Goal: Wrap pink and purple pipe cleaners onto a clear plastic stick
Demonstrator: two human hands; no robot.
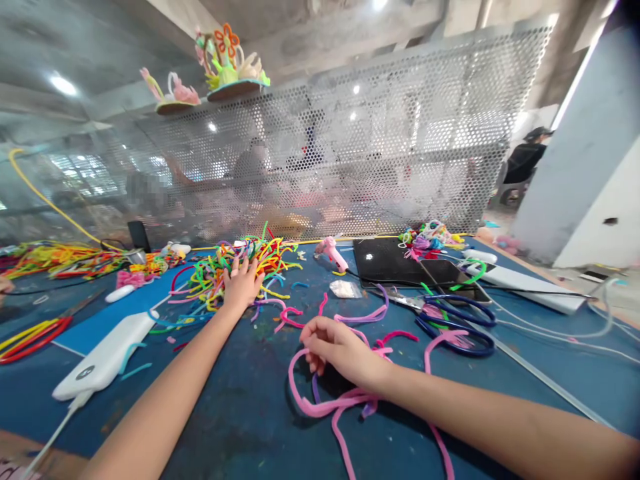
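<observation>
My left hand (243,281) lies with fingers spread over a tangled pile of colourful pipe cleaners (273,257) near the mesh panel. Nothing shows gripped in it. Closer to me, my right hand (343,350) has its fingers curled in, closed at the end of a looped pink pipe cleaner (295,393). More pink strands, bent and crossing, lie below and beside this hand. A purple pipe cleaner (370,408) is partly hidden under the hand and the pink ones. Loose magenta and purple pieces lie just beyond it.
Blue-handled scissors (467,347) lie right of my right hand. A pink glue gun (334,255), a small clear bag (345,289) and a black tablet (383,263) sit farther back. At left are a white power strip (107,357) and red-and-yellow scissors (37,340). A perforated metal panel (350,160) stands behind.
</observation>
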